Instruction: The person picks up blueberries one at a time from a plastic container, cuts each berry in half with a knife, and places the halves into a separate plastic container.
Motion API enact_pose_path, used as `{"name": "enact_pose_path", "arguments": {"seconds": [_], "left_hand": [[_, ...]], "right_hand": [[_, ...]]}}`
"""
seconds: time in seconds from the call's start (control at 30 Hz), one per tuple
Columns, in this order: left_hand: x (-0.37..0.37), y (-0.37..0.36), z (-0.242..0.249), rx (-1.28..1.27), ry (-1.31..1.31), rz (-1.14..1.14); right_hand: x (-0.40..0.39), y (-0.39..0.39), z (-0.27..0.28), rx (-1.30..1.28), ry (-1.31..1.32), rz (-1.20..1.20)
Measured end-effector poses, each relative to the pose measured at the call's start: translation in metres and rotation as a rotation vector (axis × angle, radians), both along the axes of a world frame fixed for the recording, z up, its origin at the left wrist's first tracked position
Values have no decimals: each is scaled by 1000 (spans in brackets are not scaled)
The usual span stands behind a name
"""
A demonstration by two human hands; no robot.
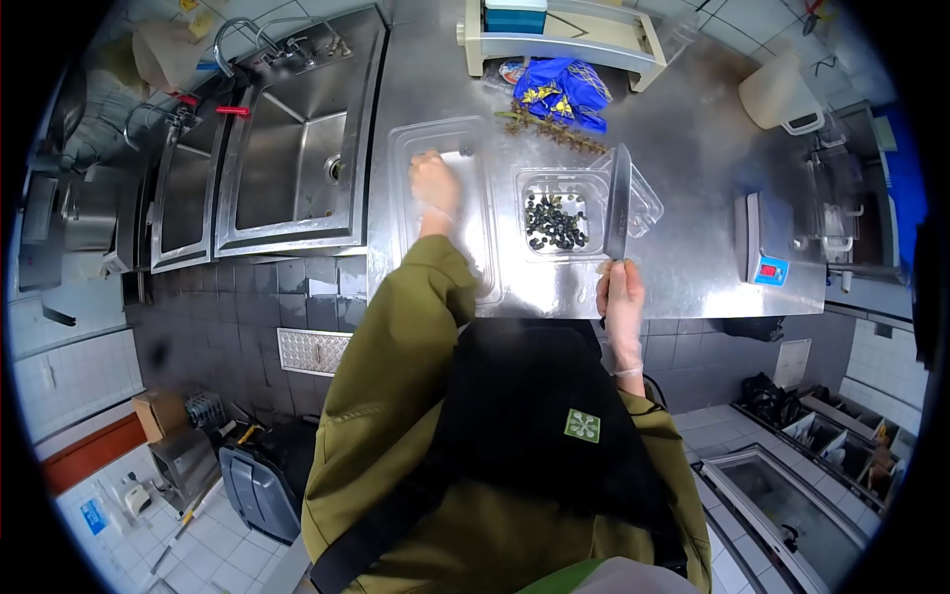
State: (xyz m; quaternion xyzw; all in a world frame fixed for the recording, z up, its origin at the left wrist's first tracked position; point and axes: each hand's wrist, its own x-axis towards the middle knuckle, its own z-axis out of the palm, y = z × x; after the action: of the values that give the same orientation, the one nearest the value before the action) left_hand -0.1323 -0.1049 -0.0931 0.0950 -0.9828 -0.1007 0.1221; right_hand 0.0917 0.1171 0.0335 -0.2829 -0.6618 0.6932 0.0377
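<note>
Steel gleams under the whole workspace, a table with a sink to its left; on it, near the edge by the person, a clear square container holds many small dark round pieces, and this container lies between the two hands, to the right of the left hand and just beyond and to the left of the right hand; the pieces are well apart from the left hand and nearer to the right one.

The left hand is over a long clear tray, its fingers bunched and bent downward; whether they pinch anything I cannot tell; a small dark spot shows in the tray near its far end. The right hand is closed around the handle of a knife, whose broad blade points away from the person and runs alongside the container's right side; whether blade and container touch is unclear; a clear plastic piece lies to the right of the blade, partly behind it.

Beyond the container lie some brownish sprigs and a blue bag; a scale stands near the right end of the table.
</note>
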Motion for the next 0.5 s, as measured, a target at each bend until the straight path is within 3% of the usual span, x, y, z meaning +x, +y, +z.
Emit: {"name": "enact_pose_path", "arguments": {"seconds": [0.23,0.33,0.43,0.5], "left_hand": [[-14,-10,-44,-121,-135,39],[-6,-25,-26,156,-17,-279],[26,7,43,1055,-162,-251],[57,30,88,1496,-364,-318]], "right_hand": [[3,-5,0,-15,0,26],[4,-5,6,-41,-29,29],[8,-8,3,42,-7,62],[9,-8,-6,201,68,106]]}}
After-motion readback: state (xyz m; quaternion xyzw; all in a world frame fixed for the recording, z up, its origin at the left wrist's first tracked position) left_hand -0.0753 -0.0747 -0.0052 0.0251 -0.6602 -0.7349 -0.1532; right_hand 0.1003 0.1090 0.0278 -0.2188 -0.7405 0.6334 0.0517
